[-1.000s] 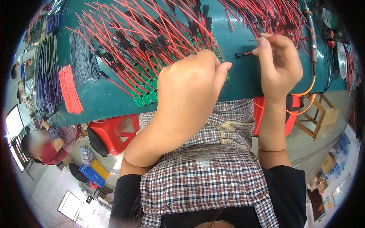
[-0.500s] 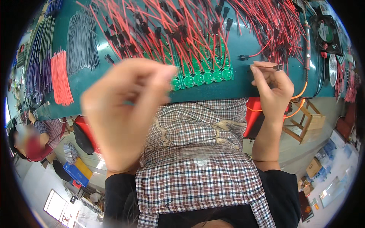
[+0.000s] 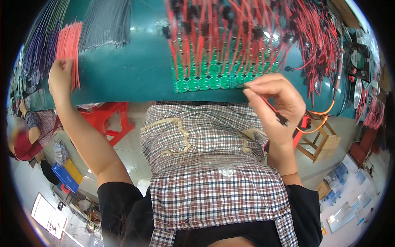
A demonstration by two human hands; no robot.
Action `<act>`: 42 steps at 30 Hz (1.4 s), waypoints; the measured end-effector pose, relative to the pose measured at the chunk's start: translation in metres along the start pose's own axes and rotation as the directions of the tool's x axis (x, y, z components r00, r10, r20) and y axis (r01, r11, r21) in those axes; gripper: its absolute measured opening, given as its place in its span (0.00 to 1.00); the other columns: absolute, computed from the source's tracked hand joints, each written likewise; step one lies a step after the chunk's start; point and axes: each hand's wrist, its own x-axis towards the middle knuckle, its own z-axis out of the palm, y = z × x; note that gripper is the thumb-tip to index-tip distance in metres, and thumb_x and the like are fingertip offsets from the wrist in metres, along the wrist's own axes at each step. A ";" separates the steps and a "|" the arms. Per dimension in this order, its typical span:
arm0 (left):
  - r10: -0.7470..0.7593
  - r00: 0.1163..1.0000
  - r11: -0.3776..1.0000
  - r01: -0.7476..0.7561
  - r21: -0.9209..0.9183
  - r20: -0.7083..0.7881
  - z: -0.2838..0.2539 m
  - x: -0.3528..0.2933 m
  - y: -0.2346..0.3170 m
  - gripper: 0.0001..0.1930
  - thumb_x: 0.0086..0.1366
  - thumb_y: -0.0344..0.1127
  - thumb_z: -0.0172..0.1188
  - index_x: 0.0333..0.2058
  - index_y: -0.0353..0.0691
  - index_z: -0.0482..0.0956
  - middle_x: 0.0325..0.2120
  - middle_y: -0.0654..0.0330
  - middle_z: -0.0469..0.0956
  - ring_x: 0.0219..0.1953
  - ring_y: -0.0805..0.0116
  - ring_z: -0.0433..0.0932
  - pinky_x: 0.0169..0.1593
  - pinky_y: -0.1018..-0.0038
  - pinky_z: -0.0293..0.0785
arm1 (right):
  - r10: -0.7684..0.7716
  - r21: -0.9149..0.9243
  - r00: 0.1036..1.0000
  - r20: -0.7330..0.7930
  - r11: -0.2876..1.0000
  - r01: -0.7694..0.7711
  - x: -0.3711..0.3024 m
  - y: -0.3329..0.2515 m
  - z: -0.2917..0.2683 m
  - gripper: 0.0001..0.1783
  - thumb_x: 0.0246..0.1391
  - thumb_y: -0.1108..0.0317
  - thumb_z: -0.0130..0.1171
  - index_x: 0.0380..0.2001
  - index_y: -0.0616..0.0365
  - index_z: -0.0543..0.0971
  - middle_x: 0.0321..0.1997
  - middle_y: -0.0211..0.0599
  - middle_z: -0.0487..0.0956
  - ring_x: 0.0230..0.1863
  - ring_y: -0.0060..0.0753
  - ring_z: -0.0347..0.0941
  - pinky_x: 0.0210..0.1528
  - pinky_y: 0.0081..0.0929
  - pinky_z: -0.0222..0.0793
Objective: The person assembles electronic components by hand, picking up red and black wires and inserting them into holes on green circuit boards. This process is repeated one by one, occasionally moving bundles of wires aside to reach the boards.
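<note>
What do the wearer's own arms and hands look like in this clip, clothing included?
The left hand and right hand are bare, with no gloves. Loose short black sleeves leave the forearms uncovered. Between the arms shows a checked apron in white, brown and dark blue.

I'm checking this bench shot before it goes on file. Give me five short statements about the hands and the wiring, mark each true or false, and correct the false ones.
1. The left hand is at the bundle of thin, straight coral-red wires. True.
2. The right hand is empty. False: its fingers pinch a thin red-and-black wire lead with a black plastic connector.
3. The straight grey wires lie between the coral-red bundle and the panel of round green circuit boards. True.
4. The coral-red bundle lies right of the boards. False: it lies left of them.
5. Red wires stand up from the boards. True.
</note>
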 end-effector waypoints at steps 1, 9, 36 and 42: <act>0.029 1.000 0.998 -0.029 -0.050 0.001 0.009 0.002 -0.004 0.19 0.64 0.50 0.59 0.40 0.38 0.82 0.34 0.50 0.83 0.39 0.51 0.82 0.42 0.63 0.75 | -0.022 0.006 1.000 0.022 1.000 0.022 0.001 0.004 0.010 0.09 0.43 0.83 0.70 0.29 0.63 0.82 0.32 0.36 0.81 0.26 0.16 0.74 0.25 0.12 0.67; 0.099 0.990 0.994 -0.094 0.052 -0.099 -0.008 -0.006 0.027 0.18 0.64 0.50 0.57 0.40 0.40 0.81 0.38 0.49 0.82 0.42 0.48 0.81 0.44 0.61 0.75 | -0.089 0.007 0.984 0.153 0.996 0.089 0.010 -0.002 0.063 0.09 0.43 0.81 0.70 0.29 0.61 0.82 0.29 0.31 0.80 0.22 0.13 0.70 0.19 0.11 0.63; 0.142 0.987 0.847 -0.081 -0.526 0.076 -0.044 -0.031 0.181 0.11 0.56 0.33 0.61 0.26 0.27 0.80 0.15 0.52 0.77 0.19 0.68 0.77 0.26 0.71 0.72 | -0.011 -0.142 0.989 0.148 0.989 0.032 0.008 -0.008 0.081 0.10 0.43 0.83 0.70 0.25 0.61 0.78 0.27 0.32 0.79 0.16 0.14 0.68 0.16 0.14 0.59; 0.186 0.980 0.614 -0.061 -0.787 0.069 -0.044 -0.038 0.159 0.11 0.64 0.36 0.61 0.37 0.31 0.81 0.27 0.60 0.81 0.27 0.77 0.78 0.32 0.80 0.75 | -0.094 -0.203 0.976 0.199 0.970 0.135 0.015 -0.008 0.081 0.10 0.43 0.82 0.69 0.26 0.59 0.79 0.27 0.31 0.77 0.15 0.15 0.65 0.15 0.17 0.58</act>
